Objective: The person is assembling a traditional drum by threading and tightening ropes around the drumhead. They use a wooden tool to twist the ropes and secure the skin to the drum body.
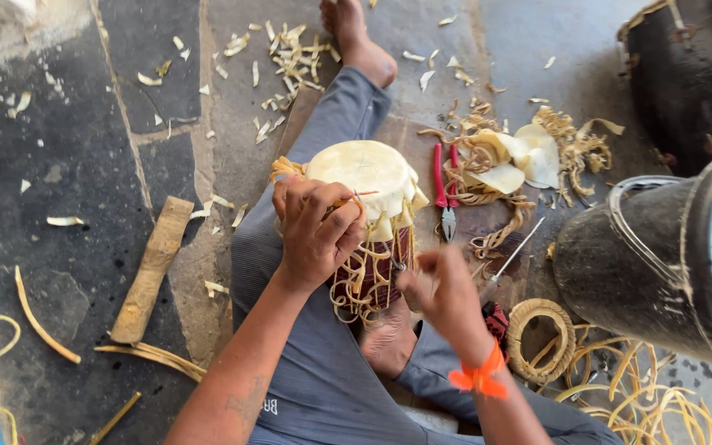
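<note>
Head view: 1 small drum (370, 216) w/ pale skin top, sits on the person's lap betw. the legs, lacing strips hanging round its dark red body. Left hand (313, 232) lies on the drum's rim, fingers curled, pinching a thin strip (358, 198). Right hand (441, 290) just beside the drum, fingers closed, prob. on a strip end, too blurred to be sure. On the floor: 1 pair of red pliers (445, 191), 1 thin metal rod (515, 252), 1 coiled ring (542, 336), 1 wooden block (151, 270), 2 large dark drums (661, 247) at right.
</note>
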